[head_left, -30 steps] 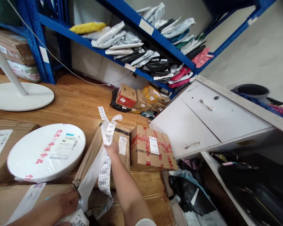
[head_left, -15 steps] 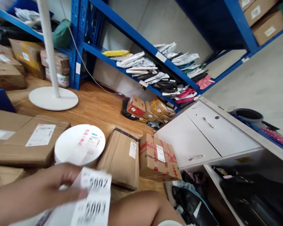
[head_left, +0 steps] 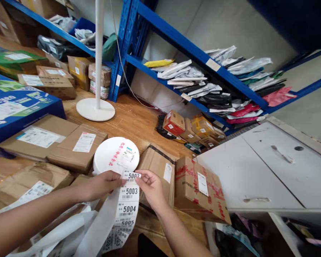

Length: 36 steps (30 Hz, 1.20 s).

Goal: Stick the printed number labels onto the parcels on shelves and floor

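Note:
A long white strip of numbered barcode labels [head_left: 127, 203] hangs down in front of me, reading 5002 to 5005 from the top. My left hand [head_left: 103, 184] pinches the strip's upper left edge. My right hand [head_left: 150, 185] pinches the top label, 5002, at its right corner. Just behind both hands sit a round white parcel [head_left: 116, 156] with red writing and a tall brown carton [head_left: 157, 167]. A red-printed carton [head_left: 200, 189] lies to the right of that.
Flat brown cartons [head_left: 53, 142] and a blue box [head_left: 18, 107] lie at left on the wooden floor. A white stand base [head_left: 95, 109] is behind them. Blue shelving [head_left: 192, 50] holds many mail bags. A white cabinet [head_left: 273, 171] lies at right.
The view has tilted up and panned left. My right hand came off the brown carton and joined my left hand on the label strip, now held up in front of the parcels.

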Available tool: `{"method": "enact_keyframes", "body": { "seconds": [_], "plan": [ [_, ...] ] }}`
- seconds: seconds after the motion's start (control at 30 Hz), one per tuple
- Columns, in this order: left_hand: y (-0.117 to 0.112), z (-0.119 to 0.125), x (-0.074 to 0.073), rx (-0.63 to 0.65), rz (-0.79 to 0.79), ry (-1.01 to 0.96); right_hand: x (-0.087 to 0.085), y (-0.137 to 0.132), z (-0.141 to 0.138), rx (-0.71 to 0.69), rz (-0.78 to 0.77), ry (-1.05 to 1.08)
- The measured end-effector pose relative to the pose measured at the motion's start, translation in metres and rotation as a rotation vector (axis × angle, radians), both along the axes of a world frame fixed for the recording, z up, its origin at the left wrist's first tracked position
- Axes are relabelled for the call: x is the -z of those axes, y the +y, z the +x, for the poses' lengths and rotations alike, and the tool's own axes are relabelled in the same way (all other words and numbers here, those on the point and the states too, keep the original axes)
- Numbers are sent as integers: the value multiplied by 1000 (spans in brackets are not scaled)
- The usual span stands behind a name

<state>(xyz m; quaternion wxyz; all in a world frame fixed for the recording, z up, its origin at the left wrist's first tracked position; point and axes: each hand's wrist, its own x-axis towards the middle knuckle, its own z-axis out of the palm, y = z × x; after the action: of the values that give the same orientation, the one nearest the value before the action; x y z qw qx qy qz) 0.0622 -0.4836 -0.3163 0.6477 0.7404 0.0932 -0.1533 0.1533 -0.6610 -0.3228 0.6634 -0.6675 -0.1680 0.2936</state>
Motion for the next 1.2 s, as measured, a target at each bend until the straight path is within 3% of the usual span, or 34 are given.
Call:
{"method": "enact_keyframes", "body": {
  "seconds": [0.1, 0.2, 0.33, 0.47, 0.6, 0.73, 0.83, 0.9, 1.07, 1.2],
  "plan": [
    [-18, 3, 14, -92, -91, -11, 10, -6, -5, 11, -26, 77],
    [-38, -3, 37, -145, 30, -53, 36, -21, -16, 22, -54, 254],
    [-62, -23, 73, 6, 300, -37, 82, -52, -40, 13, -67, 623],
    [-81, -43, 104, 175, 278, 10, 121, -78, -60, -88, -27, 878],
    [-95, -56, 127, 134, 156, 38, 145, -92, -62, -100, -123, 876],
    [-104, -58, 145, 65, 53, 128, 157, -96, -60, -125, -156, 847],
    [-110, -52, 154, 25, 164, 283, 167, -92, -59, -106, -191, 683],
    [-114, -47, 158, -12, 270, 379, 178, -91, -58, -5, -235, 462],
    [-119, -46, 149, 47, 300, 395, 213, -109, -49, 569, -342, 62],
    [-101, -57, 123, 292, 322, 154, 229, -130, -39, 844, -435, 13]
  ]
}}
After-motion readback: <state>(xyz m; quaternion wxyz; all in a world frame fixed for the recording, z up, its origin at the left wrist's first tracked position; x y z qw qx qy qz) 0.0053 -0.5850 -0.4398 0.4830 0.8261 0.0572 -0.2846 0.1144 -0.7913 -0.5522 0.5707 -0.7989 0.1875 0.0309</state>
